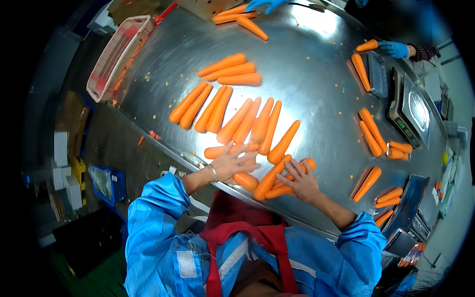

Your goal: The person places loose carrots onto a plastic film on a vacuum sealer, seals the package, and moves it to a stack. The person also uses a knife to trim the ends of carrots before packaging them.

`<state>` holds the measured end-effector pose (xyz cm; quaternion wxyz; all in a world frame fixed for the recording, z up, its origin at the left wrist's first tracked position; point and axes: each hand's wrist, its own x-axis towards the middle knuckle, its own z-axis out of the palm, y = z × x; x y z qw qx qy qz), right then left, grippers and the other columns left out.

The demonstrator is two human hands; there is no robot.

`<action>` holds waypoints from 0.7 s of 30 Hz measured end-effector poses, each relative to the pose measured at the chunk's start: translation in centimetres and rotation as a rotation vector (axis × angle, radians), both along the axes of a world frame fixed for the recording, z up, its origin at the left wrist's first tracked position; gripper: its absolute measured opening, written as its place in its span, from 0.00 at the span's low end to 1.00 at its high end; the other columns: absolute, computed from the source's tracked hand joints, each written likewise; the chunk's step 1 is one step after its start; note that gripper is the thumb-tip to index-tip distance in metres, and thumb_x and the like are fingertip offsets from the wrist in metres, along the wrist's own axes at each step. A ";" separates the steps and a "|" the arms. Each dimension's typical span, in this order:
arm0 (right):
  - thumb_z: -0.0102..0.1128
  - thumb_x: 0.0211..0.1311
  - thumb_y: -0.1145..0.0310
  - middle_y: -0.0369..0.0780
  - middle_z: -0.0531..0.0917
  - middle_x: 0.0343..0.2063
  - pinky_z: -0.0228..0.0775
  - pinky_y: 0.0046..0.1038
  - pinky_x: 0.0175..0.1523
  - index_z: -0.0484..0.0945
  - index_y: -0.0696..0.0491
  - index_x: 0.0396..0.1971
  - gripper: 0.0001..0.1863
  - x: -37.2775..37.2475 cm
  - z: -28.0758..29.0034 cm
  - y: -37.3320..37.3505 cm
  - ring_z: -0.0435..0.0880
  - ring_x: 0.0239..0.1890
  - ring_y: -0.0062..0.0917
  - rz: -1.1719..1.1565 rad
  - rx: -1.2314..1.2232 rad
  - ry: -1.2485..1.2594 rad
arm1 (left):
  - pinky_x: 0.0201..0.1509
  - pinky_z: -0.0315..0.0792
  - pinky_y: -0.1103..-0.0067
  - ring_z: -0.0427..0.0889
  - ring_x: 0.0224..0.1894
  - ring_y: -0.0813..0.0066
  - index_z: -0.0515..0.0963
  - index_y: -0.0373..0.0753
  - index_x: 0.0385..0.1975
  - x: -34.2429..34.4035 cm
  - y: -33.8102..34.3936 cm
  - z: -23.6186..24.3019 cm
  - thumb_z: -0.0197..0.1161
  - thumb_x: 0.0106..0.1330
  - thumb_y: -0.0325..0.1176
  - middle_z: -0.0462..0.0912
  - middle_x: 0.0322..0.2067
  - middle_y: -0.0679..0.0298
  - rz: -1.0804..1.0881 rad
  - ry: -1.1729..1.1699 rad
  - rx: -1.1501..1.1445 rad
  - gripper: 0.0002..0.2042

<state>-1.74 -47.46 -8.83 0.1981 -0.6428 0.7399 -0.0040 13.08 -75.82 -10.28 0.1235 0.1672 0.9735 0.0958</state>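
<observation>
Orange carrots point(272, 177), tapered, lying flat on metal tbl point(316, 94), sev. under hands point(303, 185), others in slanted grps beyond

White glare pools on the steel bench point(163, 74) at its far side and around the central carrots point(280, 142), and glints off a scale's metal pan point(417, 106), while the floor point(126, 158) at left lies in dim shadow. The fisheye lens bows the bench's edges and darkens the corners to black, with a smeared, unfocused patch at upper right.
</observation>
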 end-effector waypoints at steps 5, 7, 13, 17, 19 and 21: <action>0.67 0.42 0.53 0.41 0.54 0.64 0.39 0.56 0.64 0.59 0.32 0.61 0.41 -2.9 -0.3 -4.5 0.49 0.66 0.41 -0.095 -0.085 0.063 | 0.59 0.45 0.41 0.41 0.68 0.49 0.60 0.62 0.61 -8.9 -1.3 -0.9 0.67 0.37 0.61 0.51 0.65 0.70 0.010 0.171 0.003 0.44; 0.66 0.43 0.51 0.42 0.57 0.63 0.39 0.56 0.64 0.61 0.34 0.61 0.40 -5.7 -1.3 -6.1 0.51 0.66 0.42 -0.190 -0.204 0.127 | 0.56 0.45 0.39 0.40 0.68 0.44 0.60 0.60 0.60 -13.9 -3.0 -1.4 0.65 0.40 0.62 0.52 0.65 0.68 0.000 0.242 0.007 0.42; 0.64 0.43 0.45 0.46 0.63 0.60 0.39 0.55 0.63 0.61 0.44 0.60 0.42 -20.6 -2.7 -12.7 0.56 0.64 0.44 -0.594 -0.346 0.372 | 0.62 0.41 0.42 0.46 0.67 0.50 0.59 0.52 0.61 -32.0 -6.8 -3.8 0.64 0.49 0.53 0.55 0.63 0.61 0.230 0.445 0.115 0.38; 0.66 0.43 0.54 0.49 0.62 0.59 0.42 0.54 0.62 0.61 0.51 0.59 0.42 -20.7 -0.7 -18.3 0.56 0.63 0.44 -0.785 -0.523 0.410 | 0.63 0.50 0.55 0.57 0.63 0.60 0.65 0.46 0.57 -30.1 -12.5 3.1 0.64 0.52 0.47 0.64 0.59 0.60 0.236 0.458 0.387 0.32; 0.67 0.40 0.61 0.51 0.60 0.59 0.41 0.56 0.61 0.63 0.55 0.57 0.40 -15.0 -0.1 -22.0 0.56 0.63 0.45 -0.629 -0.555 0.200 | 0.60 0.60 0.68 0.66 0.58 0.60 0.70 0.42 0.53 -23.8 -19.5 4.9 0.68 0.49 0.42 0.70 0.54 0.59 0.262 0.581 0.577 0.29; 0.66 0.39 0.51 0.46 0.62 0.58 0.45 0.50 0.62 0.67 0.52 0.54 0.39 -3.8 -5.1 -25.7 0.55 0.63 0.41 -0.476 -0.109 -0.058 | 0.63 0.57 0.66 0.61 0.62 0.56 0.64 0.39 0.58 -16.9 -26.9 2.8 0.68 0.47 0.45 0.65 0.59 0.52 0.572 0.389 0.588 0.37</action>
